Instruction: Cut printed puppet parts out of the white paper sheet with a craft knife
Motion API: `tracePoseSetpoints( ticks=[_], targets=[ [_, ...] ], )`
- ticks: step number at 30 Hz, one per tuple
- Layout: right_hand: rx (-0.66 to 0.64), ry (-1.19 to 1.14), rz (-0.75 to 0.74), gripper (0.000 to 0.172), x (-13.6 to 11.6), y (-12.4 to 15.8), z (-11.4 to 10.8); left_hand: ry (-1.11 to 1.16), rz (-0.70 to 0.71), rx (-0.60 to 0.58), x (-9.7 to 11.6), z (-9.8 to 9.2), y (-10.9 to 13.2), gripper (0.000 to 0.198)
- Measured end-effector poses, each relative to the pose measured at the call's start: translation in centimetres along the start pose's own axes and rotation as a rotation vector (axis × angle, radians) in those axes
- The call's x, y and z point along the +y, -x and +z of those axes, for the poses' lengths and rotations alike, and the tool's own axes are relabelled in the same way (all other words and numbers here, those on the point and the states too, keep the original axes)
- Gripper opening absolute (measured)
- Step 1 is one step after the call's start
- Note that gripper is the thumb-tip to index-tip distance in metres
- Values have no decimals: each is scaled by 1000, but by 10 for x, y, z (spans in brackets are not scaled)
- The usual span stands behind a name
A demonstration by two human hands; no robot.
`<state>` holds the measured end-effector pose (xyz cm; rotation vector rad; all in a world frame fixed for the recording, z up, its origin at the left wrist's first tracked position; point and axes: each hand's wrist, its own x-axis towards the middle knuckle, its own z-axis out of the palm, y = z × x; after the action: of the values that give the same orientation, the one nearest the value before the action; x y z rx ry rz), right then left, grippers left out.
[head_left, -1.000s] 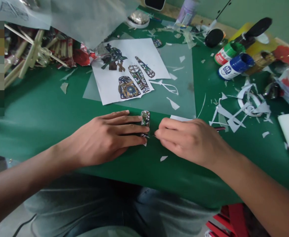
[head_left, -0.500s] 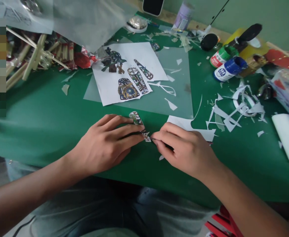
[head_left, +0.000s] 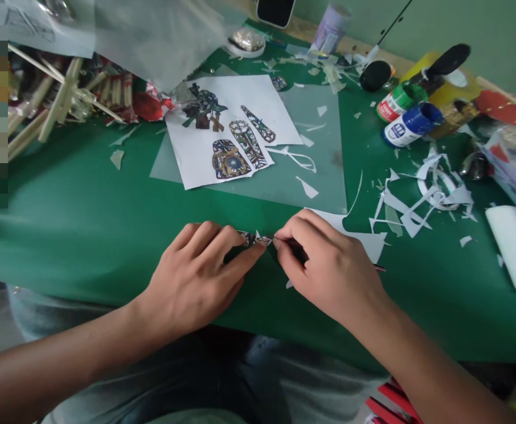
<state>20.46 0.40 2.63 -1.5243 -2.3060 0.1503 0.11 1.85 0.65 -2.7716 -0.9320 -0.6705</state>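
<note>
My left hand (head_left: 198,274) lies low over the green table, its index finger and thumb pressing a small patterned cutout (head_left: 253,238) with white, red and dark markings. Much of that cutout is hidden under the fingers. Close by on the right, my right hand (head_left: 328,256) is closed in a pinch at the cutout's right end. A thin dark tip shows at its fingertips, and a slim dark-red shaft (head_left: 379,268) pokes out behind the hand; its kind is unclear. Under and beyond the right hand is a white paper offcut (head_left: 370,242).
Patterned cutouts (head_left: 231,160) lie on a white sheet (head_left: 196,168) over a translucent sheet (head_left: 328,176). White scraps (head_left: 412,215) surround a tape roll (head_left: 423,185) at right. Paint jars (head_left: 410,126) stand behind. Wooden sticks (head_left: 61,100) are heaped at left.
The cutout has turned from slanting to nearly level. My left fingers have bent and shifted around it; my right hand has risen slightly, still pinching at its right end.
</note>
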Motion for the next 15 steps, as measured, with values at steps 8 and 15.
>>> tracePoseSetpoints(
  ticks=[8, 15],
  targets=[
    [9, 28, 38, 19, -5, -1, 1, 5, -20, 27, 5, 1, 0, 27],
    [16, -29, -7, 17, 6, 1, -3, 210, 97, -107, -20, -1, -9, 27]
  ],
)
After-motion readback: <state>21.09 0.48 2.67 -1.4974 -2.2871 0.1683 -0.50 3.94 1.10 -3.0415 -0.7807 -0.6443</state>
